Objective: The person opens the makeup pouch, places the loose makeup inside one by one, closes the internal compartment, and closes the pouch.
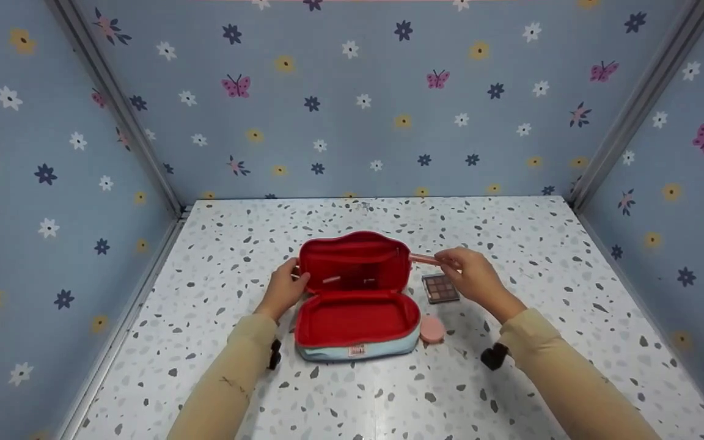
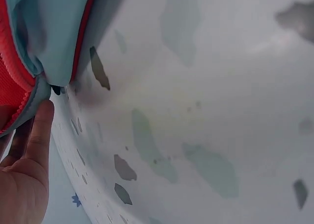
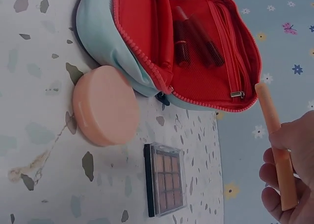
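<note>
A light blue cosmetic bag (image 1: 358,349) with a red lining lies unzipped, its lid raised at the back. My left hand (image 1: 283,288) grips the lid's left edge, thumb inside and fingers behind, as the left wrist view shows too. My right hand (image 1: 473,275) pinches a slim peach cosmetic tube (image 3: 275,150) between thumb and fingers. Its far end reaches the lid's right edge in the head view. Against the lid's lining lie two tubes (image 3: 203,40) with clear and dark parts. The bag's lower half shows bare red lining in the head view.
Right of the bag lie a round pink compact (image 1: 432,329) and a clear-lidded eyeshadow palette (image 1: 440,288), both on the speckled white table (image 1: 236,232). Blue flowered panels (image 1: 364,110) enclose the table at the back and sides.
</note>
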Demonstrator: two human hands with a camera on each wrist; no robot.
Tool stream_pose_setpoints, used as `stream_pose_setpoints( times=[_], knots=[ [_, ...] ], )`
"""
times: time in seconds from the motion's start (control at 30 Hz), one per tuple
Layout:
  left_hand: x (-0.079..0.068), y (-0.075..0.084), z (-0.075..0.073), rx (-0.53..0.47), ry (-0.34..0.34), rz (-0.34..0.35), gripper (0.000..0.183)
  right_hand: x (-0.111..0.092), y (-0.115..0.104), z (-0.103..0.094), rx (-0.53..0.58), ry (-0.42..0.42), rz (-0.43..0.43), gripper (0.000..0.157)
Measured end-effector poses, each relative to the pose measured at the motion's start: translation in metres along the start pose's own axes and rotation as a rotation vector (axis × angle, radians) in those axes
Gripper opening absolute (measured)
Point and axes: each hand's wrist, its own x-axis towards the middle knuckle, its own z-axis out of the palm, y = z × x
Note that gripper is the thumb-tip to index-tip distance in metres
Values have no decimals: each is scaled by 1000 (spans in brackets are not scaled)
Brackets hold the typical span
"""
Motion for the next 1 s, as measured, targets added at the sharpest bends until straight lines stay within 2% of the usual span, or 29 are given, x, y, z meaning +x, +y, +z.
stream_pose_setpoints(
  times=[0.23,0.5,0.8,1.0],
  knots=[
    [1,1,-1,10,1,5,28,11,-12,5,-15,-6,-3,21],
    [-2,1,0,-3,-7,-8,28,21,-21,12,-26,13,-68,19],
    [-6,2,-1,-29,-11,4,32,35,-35,21,19,-24,-72,15],
    [-7,0,-1,-41,-7,-6,29,44,-43,26,1,-56,-102,16]
  ],
)
